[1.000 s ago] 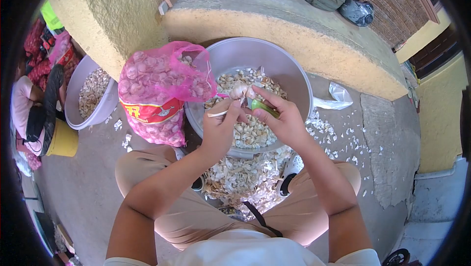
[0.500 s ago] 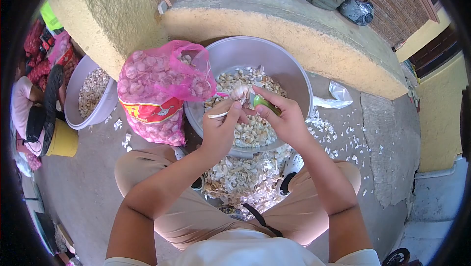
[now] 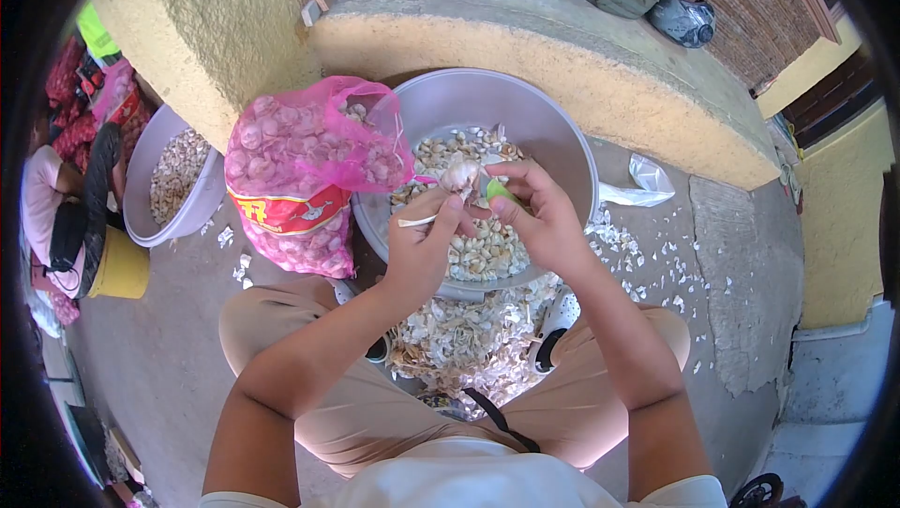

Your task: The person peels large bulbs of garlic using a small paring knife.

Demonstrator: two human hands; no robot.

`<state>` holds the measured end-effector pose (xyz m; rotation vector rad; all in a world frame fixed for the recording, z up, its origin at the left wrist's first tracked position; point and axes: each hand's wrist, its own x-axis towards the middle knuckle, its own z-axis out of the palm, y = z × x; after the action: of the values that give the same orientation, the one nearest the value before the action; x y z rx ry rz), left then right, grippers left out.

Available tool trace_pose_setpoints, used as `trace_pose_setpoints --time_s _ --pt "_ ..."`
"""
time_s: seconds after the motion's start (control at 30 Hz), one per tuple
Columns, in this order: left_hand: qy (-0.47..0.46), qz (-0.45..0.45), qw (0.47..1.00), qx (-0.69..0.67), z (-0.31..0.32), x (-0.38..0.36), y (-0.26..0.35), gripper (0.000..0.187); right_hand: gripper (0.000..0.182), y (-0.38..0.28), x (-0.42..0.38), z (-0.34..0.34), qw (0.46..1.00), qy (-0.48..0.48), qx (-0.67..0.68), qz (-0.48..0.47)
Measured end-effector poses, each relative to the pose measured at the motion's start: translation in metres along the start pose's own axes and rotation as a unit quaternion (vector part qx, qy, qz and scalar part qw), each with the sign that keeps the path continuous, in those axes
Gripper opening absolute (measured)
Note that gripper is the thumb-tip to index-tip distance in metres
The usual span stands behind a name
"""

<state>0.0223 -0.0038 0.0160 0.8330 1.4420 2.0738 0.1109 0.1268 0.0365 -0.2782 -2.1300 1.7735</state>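
My left hand (image 3: 418, 238) is closed around a garlic bulb (image 3: 461, 176), with its pale dry stem (image 3: 416, 221) sticking out to the left below the thumb. My right hand (image 3: 547, 225) grips a small green-handled knife (image 3: 500, 191) close beside the bulb. Most of the knife is hidden by my fingers. Both hands are over a large pale purple basin (image 3: 553, 128), where loose garlic cloves (image 3: 487, 250) cover the bottom.
A pink mesh bag (image 3: 286, 166) full of garlic bulbs leans at the basin's left. Garlic skins (image 3: 469, 335) lie heaped between my feet. A second basin (image 3: 199, 216) of cloves and a seated person (image 3: 58, 199) are at the left. A curved concrete ledge (image 3: 525, 49) runs behind.
My right hand has turned slightly, its fingers lifting and curling around the knife, so less of the green handle shows. My left hand and the bulb have barely moved.
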Motion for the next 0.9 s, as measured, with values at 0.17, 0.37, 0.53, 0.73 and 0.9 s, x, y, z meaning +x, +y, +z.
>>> trace_pose_setpoints --time_s 0.17,0.37,0.53,0.73,0.9 --pt "-0.018 -0.008 1.0 0.008 -0.003 0.0 -0.004 0.03 0.027 -0.003 0.001 -0.001 0.999 0.001 0.032 0.027" --pt "-0.014 -0.043 0.999 0.003 -0.004 0.008 -0.005 0.029 0.041 0.003 0.006 -0.009 0.99 0.079 -0.027 0.112" --pt "-0.098 -0.038 0.994 0.007 -0.013 0.009 -0.011 0.026 0.044 0.002 0.007 -0.006 0.991 0.021 -0.099 0.093" --pt "-0.194 -0.037 0.98 0.033 -0.014 0.012 -0.009 0.029 0.032 0.007 0.004 -0.005 0.988 0.044 -0.144 0.037" --pt "-0.213 0.054 0.972 0.079 -0.014 0.014 -0.004 0.03 0.031 -0.001 -0.001 -0.002 0.964 0.026 0.163 0.21"
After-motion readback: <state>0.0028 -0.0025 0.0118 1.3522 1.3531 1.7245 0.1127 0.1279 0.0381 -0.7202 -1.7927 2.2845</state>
